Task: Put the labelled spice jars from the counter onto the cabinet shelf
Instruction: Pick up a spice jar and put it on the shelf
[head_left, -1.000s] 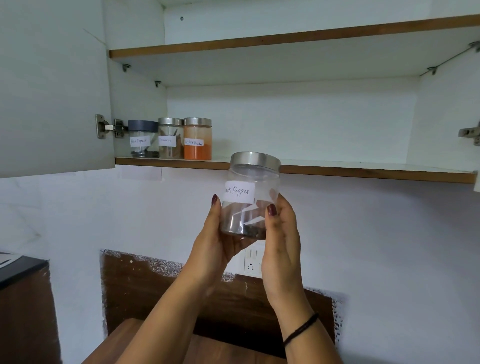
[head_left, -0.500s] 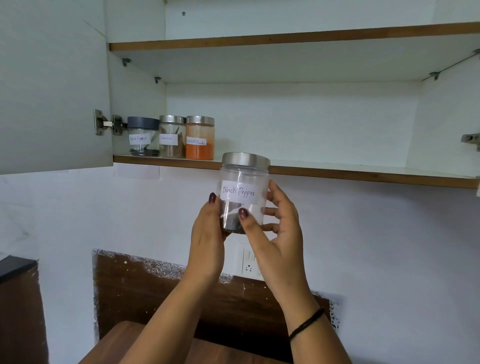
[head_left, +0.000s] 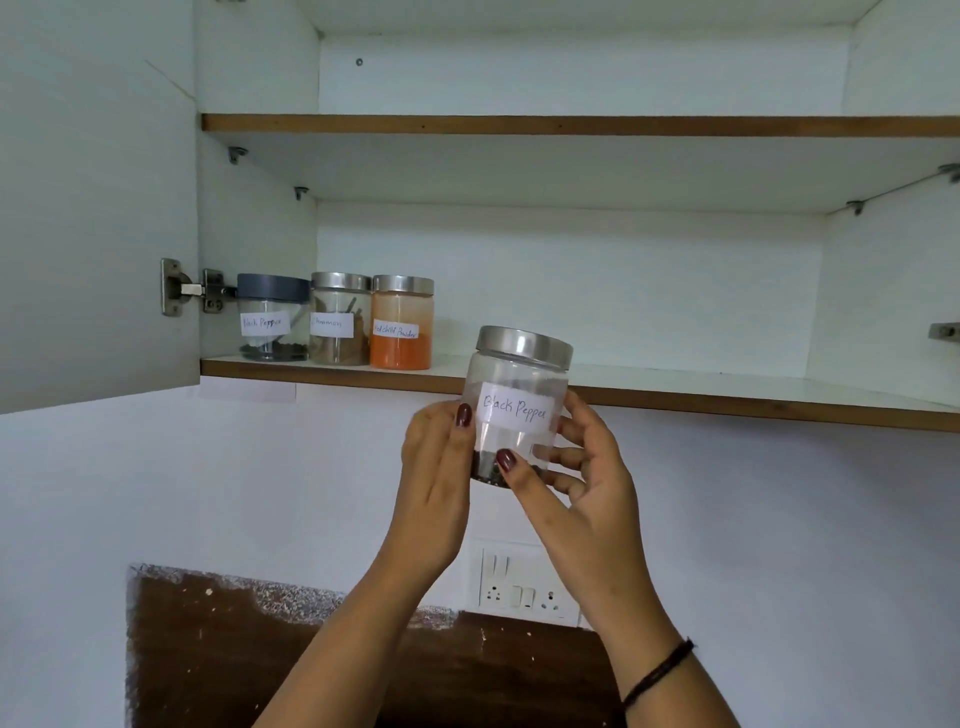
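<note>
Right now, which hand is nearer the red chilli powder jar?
Left. The left hand sits below and right of the red chilli powder jar; the right hand is farther right, beyond the held black pepper jar.

A home kitchen: an open wall cabinet (head_left: 571, 291) holding labelled spice jars (head_left: 340, 319), above a wall socket (head_left: 524, 582).

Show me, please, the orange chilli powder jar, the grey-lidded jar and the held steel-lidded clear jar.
Orange chilli powder jar (head_left: 400, 354): head view, orange powder.
Grey-lidded jar (head_left: 272, 287): head view, lid.
Held steel-lidded jar (head_left: 514, 409): head view, paper label.
</note>
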